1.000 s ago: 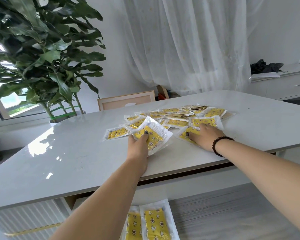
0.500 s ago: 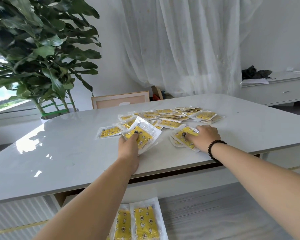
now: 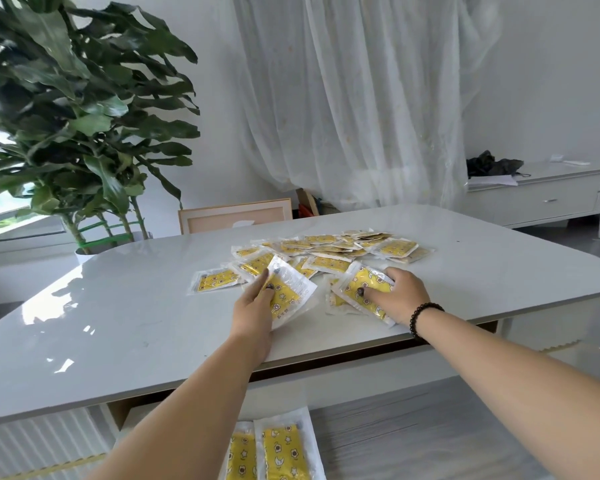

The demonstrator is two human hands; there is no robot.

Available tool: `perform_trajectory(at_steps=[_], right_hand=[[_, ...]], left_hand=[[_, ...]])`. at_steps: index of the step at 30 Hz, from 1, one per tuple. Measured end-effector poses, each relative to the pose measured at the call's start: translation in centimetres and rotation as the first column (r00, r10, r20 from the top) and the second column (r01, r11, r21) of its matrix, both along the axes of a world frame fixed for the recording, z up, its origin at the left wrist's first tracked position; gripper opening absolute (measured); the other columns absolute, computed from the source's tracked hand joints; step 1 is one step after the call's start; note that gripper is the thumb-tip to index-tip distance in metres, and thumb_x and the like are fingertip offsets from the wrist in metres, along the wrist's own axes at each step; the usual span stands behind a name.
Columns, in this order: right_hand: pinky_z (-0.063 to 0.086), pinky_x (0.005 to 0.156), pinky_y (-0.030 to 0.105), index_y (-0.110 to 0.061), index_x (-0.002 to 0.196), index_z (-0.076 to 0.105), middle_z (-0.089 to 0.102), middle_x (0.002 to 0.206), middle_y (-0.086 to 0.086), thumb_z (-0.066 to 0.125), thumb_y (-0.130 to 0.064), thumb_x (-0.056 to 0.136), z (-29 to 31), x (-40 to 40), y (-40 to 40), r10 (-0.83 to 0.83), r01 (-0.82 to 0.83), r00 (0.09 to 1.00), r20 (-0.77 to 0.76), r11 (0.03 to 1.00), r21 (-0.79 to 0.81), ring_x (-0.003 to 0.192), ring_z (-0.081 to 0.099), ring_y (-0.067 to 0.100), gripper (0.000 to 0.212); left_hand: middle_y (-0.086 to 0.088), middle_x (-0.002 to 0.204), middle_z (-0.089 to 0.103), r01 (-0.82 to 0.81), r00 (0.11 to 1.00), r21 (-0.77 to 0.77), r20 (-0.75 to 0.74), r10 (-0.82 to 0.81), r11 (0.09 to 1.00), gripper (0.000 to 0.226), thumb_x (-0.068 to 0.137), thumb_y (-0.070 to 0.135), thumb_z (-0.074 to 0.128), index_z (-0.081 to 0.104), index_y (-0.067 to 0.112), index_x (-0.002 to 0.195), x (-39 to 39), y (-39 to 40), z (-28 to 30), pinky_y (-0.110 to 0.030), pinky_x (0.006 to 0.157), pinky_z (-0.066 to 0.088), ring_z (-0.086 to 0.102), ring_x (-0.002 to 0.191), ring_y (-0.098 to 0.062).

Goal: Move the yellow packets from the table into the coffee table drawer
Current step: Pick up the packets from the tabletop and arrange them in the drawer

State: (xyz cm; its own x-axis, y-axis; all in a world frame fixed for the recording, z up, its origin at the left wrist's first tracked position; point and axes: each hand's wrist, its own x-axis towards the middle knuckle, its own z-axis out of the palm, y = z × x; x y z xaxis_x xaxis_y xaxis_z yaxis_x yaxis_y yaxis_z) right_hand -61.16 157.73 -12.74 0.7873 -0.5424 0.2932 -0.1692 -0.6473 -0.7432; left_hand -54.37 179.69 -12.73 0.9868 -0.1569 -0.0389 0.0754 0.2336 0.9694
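Several yellow packets in clear wrappers (image 3: 329, 249) lie scattered in the middle of the white table (image 3: 118, 323). My left hand (image 3: 255, 311) grips one packet (image 3: 290, 294), tilted up off the tabletop. My right hand (image 3: 395, 294), with a dark bead bracelet on the wrist, is closed on another packet (image 3: 359, 289) lifted above a small stack near the front edge. Below the table the open drawer (image 3: 395, 441) holds two yellow packets (image 3: 281, 452) side by side, partly hidden by my left forearm.
A large potted plant (image 3: 77, 133) stands at the far left behind the table. A wooden frame (image 3: 236, 216) leans behind the far edge. A white sideboard (image 3: 541, 199) with a dark bag stands at the right, and sheer curtains hang behind.
My right hand has closed on a packet and raised it off the pile. My left hand keeps its packet, shifted slightly toward me. The view has panned a little.
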Motion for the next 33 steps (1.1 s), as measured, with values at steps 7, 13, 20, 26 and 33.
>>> perform_trajectory(at_steps=[7, 13, 20, 26, 33], right_hand=[[0.030, 0.048, 0.023, -0.014, 0.064, 0.042, 0.042, 0.062, -0.001, 0.076, -0.022, 0.071, 1.7, -3.4, 3.3, 0.032, -0.032, 0.999, 0.007, 0.994, 0.109, 0.055, 0.039, 0.015, 0.036], [0.043, 0.052, 0.023, -0.011, 0.068, 0.055, 0.054, 0.068, 0.000, 0.078, -0.020, 0.070, 5.6, -7.3, 7.8, 0.222, -0.225, 0.974, 0.039, 0.972, 0.064, 0.060, 0.049, 0.014, 0.025], [0.058, 0.081, 0.043, -0.010, 0.089, 0.069, 0.075, 0.090, 0.007, 0.081, -0.006, 0.070, 9.0, -13.9, 9.8, 0.339, -0.359, 0.933, 0.120, 0.874, 0.326, 0.083, 0.072, 0.024, 0.023], [0.058, 0.081, 0.038, -0.005, 0.098, 0.067, 0.074, 0.100, 0.012, 0.078, -0.001, 0.070, 9.4, -16.2, 12.7, 0.544, -0.518, 0.832, 0.108, 0.693, 0.501, 0.090, 0.071, 0.027, 0.030], [0.057, 0.079, 0.041, -0.016, 0.099, 0.063, 0.074, 0.096, 0.004, 0.068, -0.027, 0.086, 8.3, -15.9, 15.0, 0.314, -0.370, 0.929, 0.195, 0.779, 0.506, 0.088, 0.070, 0.021, 0.018]], left_hand=[[-0.002, 0.108, 0.070, -0.030, 0.999, 0.225, 0.022, 0.026, 0.974, 0.036, 0.094, 0.007, 0.048, 0.075, 0.030, 0.091, -4.1, 2.3, 0.5, -0.034, 0.089, 0.051, 0.063, 0.092, -0.022], [0.004, 0.102, 0.065, -0.027, 0.989, 0.507, 0.138, -0.050, 0.861, 0.033, 0.095, 0.005, 0.044, 0.069, 0.023, 0.104, -7.6, 5.9, 2.9, -0.015, 0.056, 0.041, 0.054, 0.072, -0.011], [0.007, 0.071, 0.059, -0.095, 0.909, 0.751, 0.333, -0.251, 0.654, 0.024, 0.096, 0.022, 0.048, 0.071, 0.019, 0.092, -11.7, 11.0, 7.6, -0.020, 0.056, 0.038, 0.050, 0.062, -0.013], [-0.002, 0.072, 0.044, 0.232, 0.860, 0.696, 0.179, -0.477, 0.679, 0.054, 0.088, 0.054, 0.057, 0.061, 0.000, 0.088, -15.5, 13.8, 6.8, -0.030, 0.068, 0.034, 0.040, 0.069, -0.016], [-0.004, 0.091, 0.051, 0.350, 0.885, 0.498, 0.103, -0.455, 0.794, 0.072, 0.068, 0.063, 0.065, 0.060, -0.003, 0.098, -18.0, 12.4, 5.4, -0.037, 0.076, 0.031, 0.041, 0.079, -0.025]])
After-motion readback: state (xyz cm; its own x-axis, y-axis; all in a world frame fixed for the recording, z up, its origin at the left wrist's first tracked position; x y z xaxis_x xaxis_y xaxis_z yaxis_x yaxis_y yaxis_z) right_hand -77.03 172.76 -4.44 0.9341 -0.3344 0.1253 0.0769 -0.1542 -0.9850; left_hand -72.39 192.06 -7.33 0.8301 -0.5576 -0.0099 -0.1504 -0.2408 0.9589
